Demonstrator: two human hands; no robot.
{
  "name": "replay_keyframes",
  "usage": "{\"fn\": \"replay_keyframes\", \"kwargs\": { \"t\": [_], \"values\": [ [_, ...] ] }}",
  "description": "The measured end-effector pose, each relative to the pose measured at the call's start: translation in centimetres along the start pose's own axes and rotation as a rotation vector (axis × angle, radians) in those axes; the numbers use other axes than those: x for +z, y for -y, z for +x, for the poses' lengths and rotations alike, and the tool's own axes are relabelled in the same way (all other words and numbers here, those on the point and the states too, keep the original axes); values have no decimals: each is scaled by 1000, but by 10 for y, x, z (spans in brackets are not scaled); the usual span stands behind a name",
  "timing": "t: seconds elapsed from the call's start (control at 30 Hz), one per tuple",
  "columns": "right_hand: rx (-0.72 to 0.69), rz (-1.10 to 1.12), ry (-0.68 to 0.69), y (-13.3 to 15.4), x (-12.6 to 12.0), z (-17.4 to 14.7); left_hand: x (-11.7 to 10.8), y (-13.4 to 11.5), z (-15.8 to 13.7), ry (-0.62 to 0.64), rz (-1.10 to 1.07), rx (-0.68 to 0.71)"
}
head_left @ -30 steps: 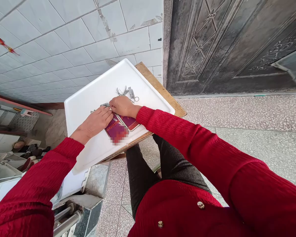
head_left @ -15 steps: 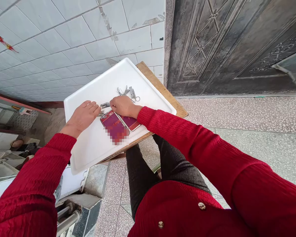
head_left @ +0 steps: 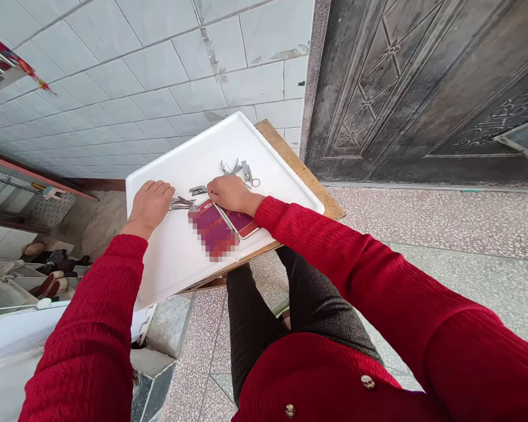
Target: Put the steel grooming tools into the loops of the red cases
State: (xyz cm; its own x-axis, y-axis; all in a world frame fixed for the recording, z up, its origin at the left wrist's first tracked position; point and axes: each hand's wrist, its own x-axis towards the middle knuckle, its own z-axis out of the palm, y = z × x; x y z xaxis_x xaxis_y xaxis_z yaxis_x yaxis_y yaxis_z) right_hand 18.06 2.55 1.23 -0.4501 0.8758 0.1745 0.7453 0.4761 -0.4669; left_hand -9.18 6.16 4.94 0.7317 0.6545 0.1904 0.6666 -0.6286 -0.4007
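My left hand (head_left: 152,202) is over the left side of a white tray (head_left: 158,266), back upward, its loosely bent fingers slightly apart and the tips hidden. Just right of it lies a bunch of slim metal tools (head_left: 182,203), partly behind the fingers. My right hand (head_left: 229,193) is closed in a pinch above the open case; whatever it holds is hidden. Beneath it lies an open purple-and-red case (head_left: 243,223), its left half partly blurred out. A nail clipper (head_left: 198,190) lies left of the right fingertips. Beyond that hand are metal nippers (head_left: 230,168) and another nail clipper (head_left: 246,170).
The tray sits on a wooden table (head_left: 290,155) whose edge shows at the right and front. A tiled wall (head_left: 158,88) stands behind, and a dark carved door (head_left: 378,94) is at the right. Shoes (head_left: 53,284) and shelving are at the lower left.
My left hand has drawn back leftward from the metal tools, so more of them shows, and its fingers are more bent. My right hand stays over the case. The view has shifted slightly.
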Motion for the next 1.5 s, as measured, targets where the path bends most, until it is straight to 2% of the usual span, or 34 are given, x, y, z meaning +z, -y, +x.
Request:
{"fn": "replay_keyframes", "kwargs": {
  "t": [0.13, 0.27, 0.43, 0.53, 0.63, 0.77, 0.87, 0.97, 1.03, 1.1, 1.17, 1.23, 1.37, 1.43, 1.5],
  "values": [
    [4, 3, -2, 0, 1, 0, 7, -14, -14, -45, 2, 19],
    [0, 0, -9, -1, 3, 0, 1, -35, -29, -143, 7, -58],
    [-7, -15, -3, 0, 2, -3, -15, -89, -51, -332, -106, -243],
    [-14, -29, 2, 2, 1, -4, -19, -122, -61, -341, -191, -345],
    [-18, -43, 13, 4, 0, -5, -18, -140, -64, -303, -232, -414],
    [-21, -58, 25, 6, -1, -6, -17, -138, -64, -302, -228, -504],
    [-35, -68, 6, 6, 0, -8, -18, -131, -67, -286, -228, -705],
    [-43, -66, 4, 5, 3, -8, -19, -128, -74, -291, -358, -900],
    [-41, -55, -1, 5, 5, -9, -19, -128, -77, -363, -515, -999],
    [-34, -43, -13, 4, 6, -9, -20, -128, -78, -493, -700, -1080],
    [-31, -35, -24, 4, 7, -10, -24, -125, -77, -619, -905, -1117],
    [-34, -36, -31, 4, 9, -10, -30, -117, -73, -691, -1064, -1125],
    [-34, -46, -57, 2, 12, -10, -40, -92, -61, -832, -1207, -1133],
    [-27, -45, -66, 2, 14, -10, -38, -84, -56, -857, -1254, -1119],
    [-21, -39, -68, 1, 16, -10, -32, -82, -53, -807, -1282, -1149]
  ]
}}
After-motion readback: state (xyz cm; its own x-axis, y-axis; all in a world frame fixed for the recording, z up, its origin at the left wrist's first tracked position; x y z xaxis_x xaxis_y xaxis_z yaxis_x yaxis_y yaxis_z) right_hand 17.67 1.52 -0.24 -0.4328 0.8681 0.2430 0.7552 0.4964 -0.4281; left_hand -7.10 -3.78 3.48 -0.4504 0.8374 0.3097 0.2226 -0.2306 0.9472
